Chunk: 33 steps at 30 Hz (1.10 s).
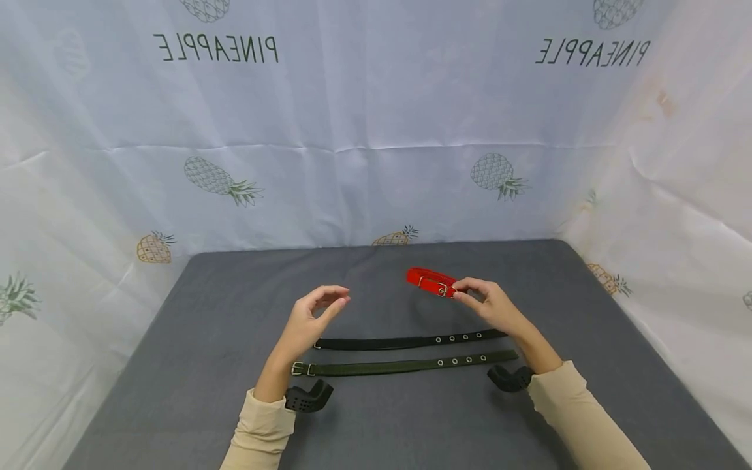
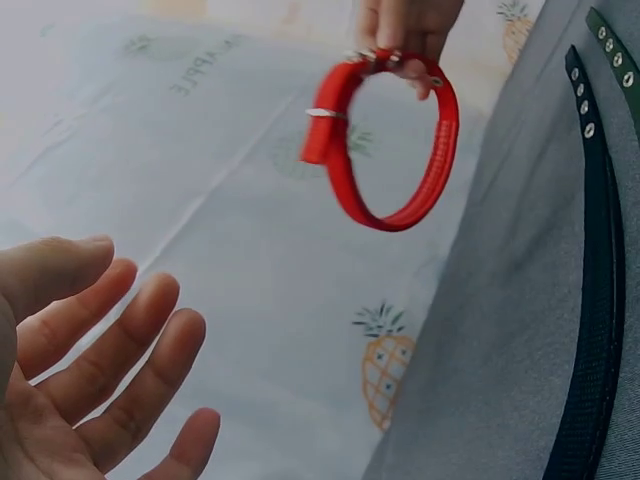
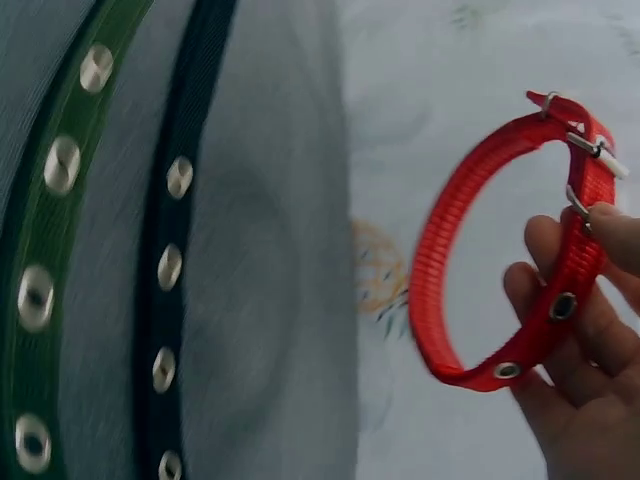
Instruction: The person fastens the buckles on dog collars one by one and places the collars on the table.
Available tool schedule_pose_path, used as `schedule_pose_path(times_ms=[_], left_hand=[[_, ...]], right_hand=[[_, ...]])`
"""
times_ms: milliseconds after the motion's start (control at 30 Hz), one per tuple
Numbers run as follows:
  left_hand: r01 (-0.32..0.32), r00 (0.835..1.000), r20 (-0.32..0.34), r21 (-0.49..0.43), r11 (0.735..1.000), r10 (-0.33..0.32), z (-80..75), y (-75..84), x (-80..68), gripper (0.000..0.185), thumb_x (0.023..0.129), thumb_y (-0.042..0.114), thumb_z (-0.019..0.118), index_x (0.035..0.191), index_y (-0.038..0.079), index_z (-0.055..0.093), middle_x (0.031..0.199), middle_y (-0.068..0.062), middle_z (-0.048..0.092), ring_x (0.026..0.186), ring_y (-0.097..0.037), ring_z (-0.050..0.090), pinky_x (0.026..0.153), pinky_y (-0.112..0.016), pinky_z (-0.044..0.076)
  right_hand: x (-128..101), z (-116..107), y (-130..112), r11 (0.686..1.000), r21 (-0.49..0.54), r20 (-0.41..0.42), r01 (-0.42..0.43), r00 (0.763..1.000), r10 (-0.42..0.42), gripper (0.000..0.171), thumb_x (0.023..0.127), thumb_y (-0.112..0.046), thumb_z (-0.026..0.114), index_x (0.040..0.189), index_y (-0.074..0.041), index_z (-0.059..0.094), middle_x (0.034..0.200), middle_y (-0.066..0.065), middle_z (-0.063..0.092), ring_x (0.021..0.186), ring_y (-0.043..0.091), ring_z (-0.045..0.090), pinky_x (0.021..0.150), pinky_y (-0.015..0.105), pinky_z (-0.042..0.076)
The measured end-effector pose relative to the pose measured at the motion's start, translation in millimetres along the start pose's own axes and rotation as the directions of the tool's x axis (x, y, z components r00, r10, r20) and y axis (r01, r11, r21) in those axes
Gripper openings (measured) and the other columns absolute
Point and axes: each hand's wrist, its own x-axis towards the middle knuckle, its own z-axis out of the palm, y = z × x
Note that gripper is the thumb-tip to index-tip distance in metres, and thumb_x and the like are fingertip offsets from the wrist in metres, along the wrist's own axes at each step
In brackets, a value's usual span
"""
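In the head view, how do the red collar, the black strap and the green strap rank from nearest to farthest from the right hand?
1. The red collar: buckled into a loop, pinched in the right hand, above the table.
2. The black strap: flat on the grey table, passing just under the right wrist.
3. The green strap: flat beside the black one, on the person's side.

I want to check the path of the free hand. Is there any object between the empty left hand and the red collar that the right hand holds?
Nothing visible. Only open air separates the left hand from the red collar; both belts lie lower, on the table.
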Motion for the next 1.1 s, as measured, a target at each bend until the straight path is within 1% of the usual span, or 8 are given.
schedule_pose_path(times_ms=[133, 267, 367, 433, 500, 633, 833, 1100], left_hand=[[0.006, 1.0, 0.001, 0.0, 1.0, -0.006, -2.6, -0.2, -1.9, 0.023, 0.097, 0.01, 0.057, 0.118, 0.003, 0.063, 0.113, -0.022, 0.067, 0.101, 0.004, 0.062, 0.093, -0.023, 0.051], [0.016, 1.0, 0.007, -0.001, 1.0, -0.016, -3.6, -0.3, -3.5, 0.023, 0.097, 0.01, 0.056, 0.118, 0.003, 0.063, 0.114, -0.021, 0.067, 0.101, 0.004, 0.062, 0.093, -0.023, 0.051], [0.015, 1.0, 0.008, -0.003, 1.0, -0.014, -4.7, -1.8, -3.7, 0.023, 0.097, 0.009, 0.056, 0.118, 0.002, 0.063, 0.114, -0.022, 0.067, 0.102, 0.001, 0.063, 0.092, -0.022, 0.052], [0.02, 1.0, 0.008, 0.0, 1.0, -0.02, -5.5, -3.0, -3.0, 0.023, 0.097, 0.009, 0.056, 0.117, 0.003, 0.063, 0.113, -0.022, 0.067, 0.102, -0.003, 0.065, 0.091, -0.021, 0.052], [0.027, 1.0, 0.016, 0.015, 1.0, -0.027, -5.9, -4.3, -1.7, 0.023, 0.097, 0.011, 0.056, 0.118, 0.004, 0.063, 0.114, -0.021, 0.067, 0.102, -0.007, 0.065, 0.091, -0.021, 0.052], [0.05, 0.998, 0.035, 0.036, 0.998, -0.052, -6.0, -4.8, 1.4, 0.023, 0.098, 0.015, 0.056, 0.118, 0.007, 0.063, 0.115, -0.017, 0.068, 0.105, -0.016, 0.066, 0.094, -0.026, 0.052], [0.077, 0.997, 0.029, 0.028, 0.997, -0.077, -6.9, -3.4, 0.8, 0.024, 0.098, 0.017, 0.056, 0.118, 0.007, 0.063, 0.114, -0.015, 0.069, 0.106, -0.024, 0.066, 0.095, -0.03, 0.052], [0.08, 0.996, 0.029, 0.031, 0.996, -0.081, -8.4, -4.6, -1.5, 0.024, 0.098, 0.016, 0.056, 0.118, 0.007, 0.063, 0.114, -0.017, 0.068, 0.104, -0.008, 0.065, 0.094, -0.024, 0.051]], right_hand=[[4.0, -0.1, 9.5, 0.99, -0.137, -0.063, 0.022, 0.998, -0.031, 0.014, 0.089, -0.003, 0.065, 0.101, 0.0, 0.07, 0.099, 0.019, 0.07, 0.088, 0.02, 0.062, 0.072, 0.027, 0.051], [6.1, 1.7, 19.3, 0.978, -0.205, -0.113, 0.039, 0.992, -0.064, 0.014, 0.083, 0.003, 0.069, 0.097, 0.003, 0.07, 0.094, 0.02, 0.071, 0.101, 0.043, 0.063, 0.083, 0.05, 0.055], [7.4, 3.7, 29.0, 0.967, -0.247, -0.139, 0.069, 0.985, -0.106, 0.014, 0.079, 0.006, 0.071, 0.093, 0.004, 0.071, 0.086, 0.02, 0.071, 0.104, 0.048, 0.062, 0.089, 0.059, 0.05], [7.6, 4.3, 35.0, 0.959, -0.274, -0.144, 0.077, 0.982, -0.12, 0.014, 0.079, 0.007, 0.071, 0.093, 0.004, 0.071, 0.084, 0.018, 0.071, 0.097, 0.043, 0.065, 0.085, 0.054, 0.054], [6.8, 4.0, 39.9, 0.953, -0.295, -0.152, 0.069, 0.981, -0.118, 0.013, 0.08, 0.006, 0.071, 0.092, 0.004, 0.072, 0.083, 0.017, 0.07, 0.083, 0.034, 0.066, 0.071, 0.04, 0.057], [4.4, 1.0, 46.4, 0.951, -0.308, -0.164, 0.009, 0.985, -0.062, 0.012, 0.081, 0.003, 0.071, 0.094, 0.003, 0.073, 0.084, 0.017, 0.07, 0.068, 0.02, 0.057, 0.052, 0.021, 0.042], [7.0, -1.9, 53.3, 0.942, -0.331, -0.148, -0.05, 0.989, 0.0, 0.013, 0.084, 0.0, 0.07, 0.096, 0.003, 0.073, 0.089, 0.019, 0.071, 0.073, 0.027, 0.061, 0.059, 0.023, 0.046], [9.3, 1.5, 61.4, 0.936, -0.346, -0.146, -0.059, 0.989, 0.008, 0.013, 0.084, -0.002, 0.07, 0.096, 0.003, 0.073, 0.09, 0.02, 0.071, 0.073, 0.028, 0.061, 0.059, 0.024, 0.046]])
